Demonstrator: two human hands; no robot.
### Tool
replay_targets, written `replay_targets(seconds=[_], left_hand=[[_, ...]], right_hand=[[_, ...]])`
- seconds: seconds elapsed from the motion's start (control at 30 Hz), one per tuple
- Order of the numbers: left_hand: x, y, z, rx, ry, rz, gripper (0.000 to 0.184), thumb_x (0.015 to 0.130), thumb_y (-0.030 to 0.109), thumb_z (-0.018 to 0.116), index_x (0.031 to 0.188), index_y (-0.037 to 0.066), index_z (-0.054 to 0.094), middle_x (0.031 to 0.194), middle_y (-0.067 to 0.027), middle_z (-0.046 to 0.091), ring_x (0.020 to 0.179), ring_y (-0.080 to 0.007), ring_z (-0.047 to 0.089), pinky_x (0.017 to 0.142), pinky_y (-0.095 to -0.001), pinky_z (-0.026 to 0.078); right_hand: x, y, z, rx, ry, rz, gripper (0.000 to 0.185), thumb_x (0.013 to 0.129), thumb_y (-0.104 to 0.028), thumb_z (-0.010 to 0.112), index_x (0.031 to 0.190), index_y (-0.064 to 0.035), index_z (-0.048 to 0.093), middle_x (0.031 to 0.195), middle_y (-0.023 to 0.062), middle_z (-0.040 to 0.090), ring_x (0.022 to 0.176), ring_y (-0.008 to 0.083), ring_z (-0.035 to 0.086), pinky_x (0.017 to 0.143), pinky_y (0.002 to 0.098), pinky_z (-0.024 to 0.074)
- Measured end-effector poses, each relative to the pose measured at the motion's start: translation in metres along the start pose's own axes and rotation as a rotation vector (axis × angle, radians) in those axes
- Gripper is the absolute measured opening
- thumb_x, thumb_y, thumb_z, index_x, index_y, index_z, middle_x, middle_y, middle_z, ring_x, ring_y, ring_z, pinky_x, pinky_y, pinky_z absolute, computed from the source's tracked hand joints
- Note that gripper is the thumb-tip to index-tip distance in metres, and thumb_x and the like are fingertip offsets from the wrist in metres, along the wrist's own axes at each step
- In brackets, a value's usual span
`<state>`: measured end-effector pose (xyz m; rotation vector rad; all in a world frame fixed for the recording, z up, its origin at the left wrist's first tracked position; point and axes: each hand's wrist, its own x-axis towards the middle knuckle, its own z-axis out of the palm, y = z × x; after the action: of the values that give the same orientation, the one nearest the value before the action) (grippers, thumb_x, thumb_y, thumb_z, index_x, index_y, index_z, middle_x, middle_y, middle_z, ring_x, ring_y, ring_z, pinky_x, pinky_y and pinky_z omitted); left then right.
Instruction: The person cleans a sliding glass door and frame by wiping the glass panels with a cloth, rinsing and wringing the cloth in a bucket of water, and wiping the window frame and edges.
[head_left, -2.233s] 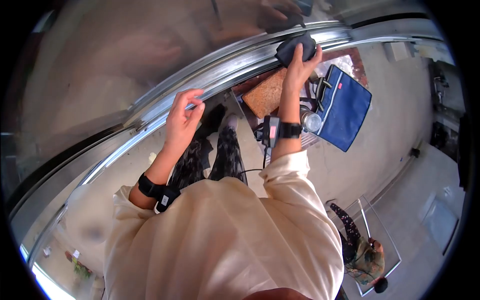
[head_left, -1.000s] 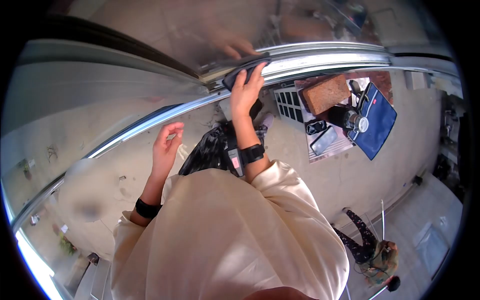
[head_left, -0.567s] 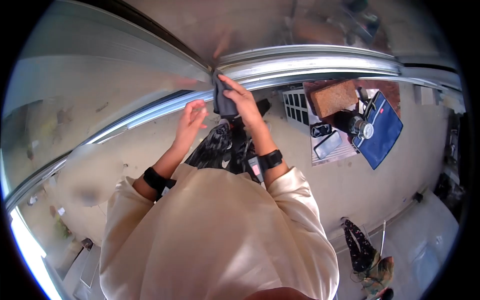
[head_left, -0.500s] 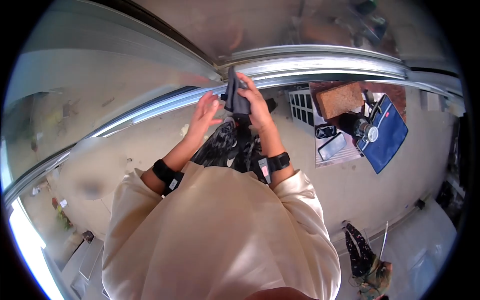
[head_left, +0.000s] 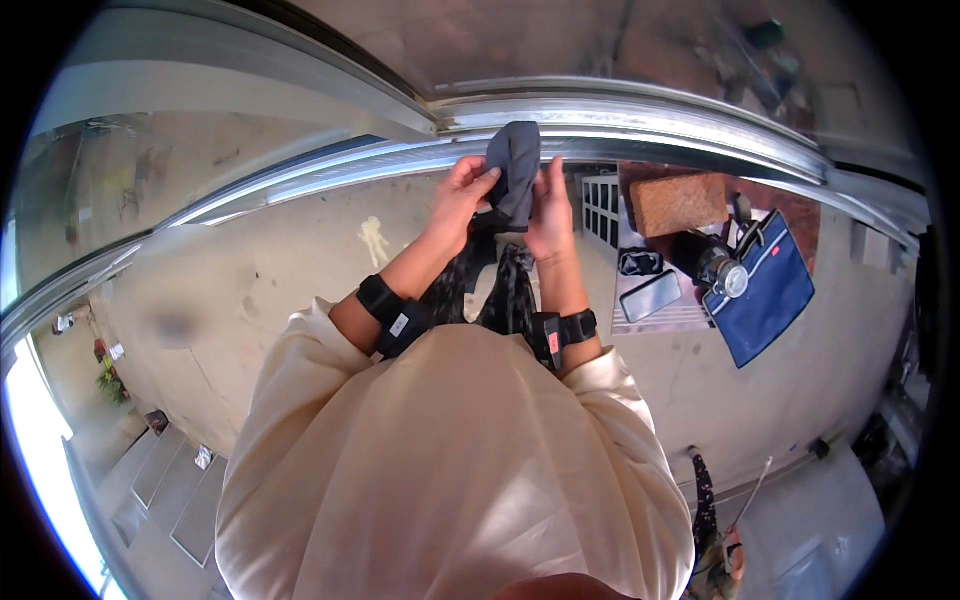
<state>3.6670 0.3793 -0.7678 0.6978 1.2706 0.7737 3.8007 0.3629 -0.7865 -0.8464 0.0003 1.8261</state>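
Observation:
A dark grey folded cloth (head_left: 514, 178) stands upright between my hands, in front of a metal rail. My left hand (head_left: 460, 205) pinches its left side, thumb on the near face. Beside the cloth's right edge, my right hand (head_left: 550, 215) has its fingers stretched upward and apart from a grip. Whether the right palm touches the fabric I cannot tell. Black straps with small boxes circle both wrists.
The silvery rail (head_left: 640, 118) of a glass panel crosses ahead. To the right are a brown block (head_left: 680, 204), a blue bag (head_left: 768, 300), a phone (head_left: 650, 296), a dark round-topped object (head_left: 722, 275) and a white slotted crate (head_left: 601, 210). Another person (head_left: 718, 560) with a stick is at lower right.
The cloth has shifted right and turned its broad side toward me. My left hand has closed on it, while my right hand has let its fingers straighten.

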Motion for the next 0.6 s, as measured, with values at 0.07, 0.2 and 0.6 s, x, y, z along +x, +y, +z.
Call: replay_targets(seconds=[0.07,0.2,0.6], left_hand=[[0.001,-0.001,0.005,-0.148,0.124,0.039,0.028,0.086,0.017,0.064,0.109,0.004,0.054,0.094,-0.0016,0.061,0.085,-0.0077,0.057,0.071,-0.0232,0.046],[0.003,-0.003,0.015,-0.034,0.016,0.35,0.024,0.086,0.014,0.064,0.106,0.003,0.055,0.093,-0.0015,0.06,0.084,-0.008,0.057,0.067,-0.0228,0.047],[-0.024,0.029,-0.018,0.346,-0.073,0.393,0.046,0.087,0.004,0.057,0.13,0.007,0.039,0.125,-0.0074,0.049,0.11,-0.0176,0.054,0.089,-0.0293,0.044]], right_hand=[[-0.006,-0.017,-0.012,-0.083,0.019,-0.061,0.07,0.091,-0.06,0.034,0.127,-0.0015,0.047,0.124,0.0096,0.054,0.113,0.0223,0.052,0.094,0.0291,0.0399],[-0.015,-0.039,-0.019,-0.396,-0.045,-0.173,0.068,0.086,-0.042,0.058,0.137,-0.0031,0.035,0.132,0.0088,0.045,0.117,0.0201,0.046,0.095,0.0255,0.0355],[0.01,-0.098,-0.038,-0.886,0.325,-1.207,0.019,0.077,0.006,0.06,0.092,-0.003,0.053,0.101,0.0091,0.062,0.101,0.0207,0.057,0.089,0.0312,0.0423]])
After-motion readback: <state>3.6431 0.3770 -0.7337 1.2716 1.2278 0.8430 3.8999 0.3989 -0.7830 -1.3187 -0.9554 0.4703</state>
